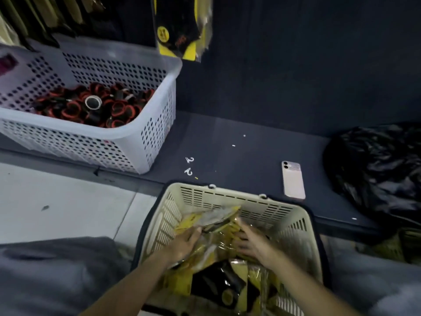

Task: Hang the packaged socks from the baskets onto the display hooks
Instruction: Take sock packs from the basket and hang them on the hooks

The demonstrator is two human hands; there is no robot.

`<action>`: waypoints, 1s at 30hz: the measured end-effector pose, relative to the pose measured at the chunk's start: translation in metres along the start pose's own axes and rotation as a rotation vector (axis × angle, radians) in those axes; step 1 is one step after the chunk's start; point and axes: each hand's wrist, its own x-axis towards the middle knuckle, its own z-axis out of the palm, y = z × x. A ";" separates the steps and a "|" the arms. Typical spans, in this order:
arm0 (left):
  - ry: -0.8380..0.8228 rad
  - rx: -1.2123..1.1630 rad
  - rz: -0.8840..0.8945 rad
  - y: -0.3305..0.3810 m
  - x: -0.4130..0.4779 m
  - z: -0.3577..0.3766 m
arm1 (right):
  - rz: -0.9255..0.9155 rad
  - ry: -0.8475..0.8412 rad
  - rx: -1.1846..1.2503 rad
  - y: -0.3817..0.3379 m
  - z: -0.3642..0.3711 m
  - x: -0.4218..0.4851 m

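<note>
Left hand grip seemingly clamped on sock packs; right hand blurred, grip unclear.

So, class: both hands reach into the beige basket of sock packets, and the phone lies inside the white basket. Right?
No. The head view shows the phone on the dark ledge beside the beige basket, not in the white basket. The left hand and right hand do reach among the sock packets.

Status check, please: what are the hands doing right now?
In the beige basket: left hand grips a sock pack; right hand blurred, among other packs. Nothing in the way.
</note>
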 end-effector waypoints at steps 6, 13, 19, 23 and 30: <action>-0.040 0.160 0.003 -0.021 -0.012 0.027 | 0.006 0.155 0.140 -0.017 0.019 0.035; 0.124 -0.275 -0.421 -0.011 -0.003 0.018 | 0.096 -0.069 -0.034 -0.005 0.012 0.017; 0.115 -0.372 -0.387 -0.020 0.001 0.014 | 0.185 -0.268 -0.233 -0.005 0.012 0.001; 0.124 -0.515 -0.373 -0.014 0.007 0.020 | 0.242 -0.229 -0.090 0.000 0.001 -0.002; -0.225 -0.517 -0.384 0.009 -0.003 0.012 | 0.078 -0.060 -0.157 -0.008 -0.024 -0.012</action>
